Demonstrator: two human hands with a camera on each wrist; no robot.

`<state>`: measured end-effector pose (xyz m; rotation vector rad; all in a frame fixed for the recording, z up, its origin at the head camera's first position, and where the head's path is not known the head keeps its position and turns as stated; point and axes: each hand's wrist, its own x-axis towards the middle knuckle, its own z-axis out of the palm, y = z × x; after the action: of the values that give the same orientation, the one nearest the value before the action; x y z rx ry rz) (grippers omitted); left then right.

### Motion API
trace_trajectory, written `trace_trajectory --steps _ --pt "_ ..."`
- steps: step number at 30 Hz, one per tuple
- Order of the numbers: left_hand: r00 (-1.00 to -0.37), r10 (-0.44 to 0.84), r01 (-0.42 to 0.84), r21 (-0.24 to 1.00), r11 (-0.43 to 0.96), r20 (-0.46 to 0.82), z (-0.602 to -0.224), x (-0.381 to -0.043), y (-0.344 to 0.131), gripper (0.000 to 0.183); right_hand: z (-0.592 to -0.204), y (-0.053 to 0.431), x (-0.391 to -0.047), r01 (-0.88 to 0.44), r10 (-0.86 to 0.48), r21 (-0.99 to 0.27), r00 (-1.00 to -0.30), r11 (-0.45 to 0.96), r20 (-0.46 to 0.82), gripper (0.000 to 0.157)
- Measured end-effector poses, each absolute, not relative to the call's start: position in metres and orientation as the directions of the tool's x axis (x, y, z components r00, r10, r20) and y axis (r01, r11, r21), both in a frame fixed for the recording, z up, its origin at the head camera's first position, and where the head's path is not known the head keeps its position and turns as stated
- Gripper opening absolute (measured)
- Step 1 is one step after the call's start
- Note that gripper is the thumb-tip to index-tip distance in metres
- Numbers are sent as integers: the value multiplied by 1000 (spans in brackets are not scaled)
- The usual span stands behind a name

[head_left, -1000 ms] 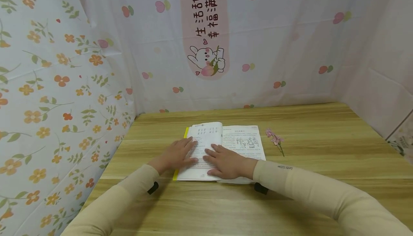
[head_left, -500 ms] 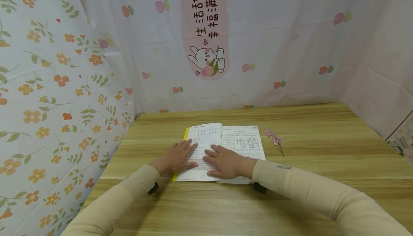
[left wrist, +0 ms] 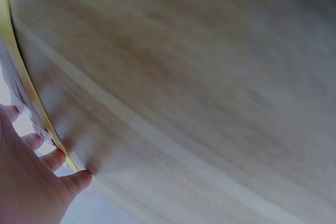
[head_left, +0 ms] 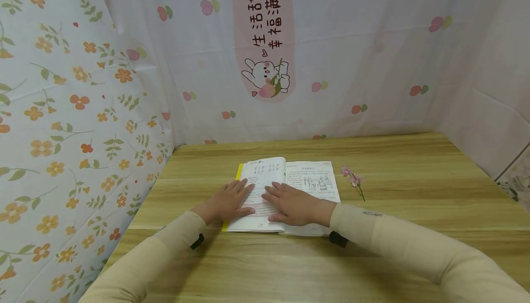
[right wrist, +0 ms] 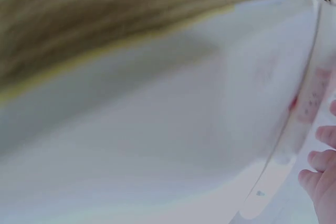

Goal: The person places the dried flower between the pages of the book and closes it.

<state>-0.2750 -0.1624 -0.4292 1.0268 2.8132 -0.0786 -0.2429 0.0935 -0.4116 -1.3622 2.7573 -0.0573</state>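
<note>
An open book with printed pages lies on the wooden table, its yellow cover edge showing along the left side. On the left page my left hand rests with fingers spread and its thumb pointing right. In the left wrist view, the left hand lies over the book's yellow edge. My right hand lies with extended fingers across the middle fold, fingertips on the left page. Pale page fills much of the right wrist view, and the right hand's fingers appear at its right edge.
A sprig of pink flowers lies on the table to the right of the book. Patterned cloth hangs behind the table, and floral cloth hangs at the left.
My right hand and forearm have shifted slightly to the right, with the fingers still on the page. The left hand, the book and the flowers stay nearly as they were.
</note>
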Motion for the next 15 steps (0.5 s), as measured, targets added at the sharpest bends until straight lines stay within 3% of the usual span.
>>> trace_trajectory --steps 8,15 --pt "-768 623 630 6 777 -150 -430 -275 -162 81 -402 126 -242 -727 -729 -209 -679 654 82 63" --pt "-760 635 639 16 769 -138 -433 -276 -165 81 -403 160 -241 -632 -593 -382 -772 674 229 59"
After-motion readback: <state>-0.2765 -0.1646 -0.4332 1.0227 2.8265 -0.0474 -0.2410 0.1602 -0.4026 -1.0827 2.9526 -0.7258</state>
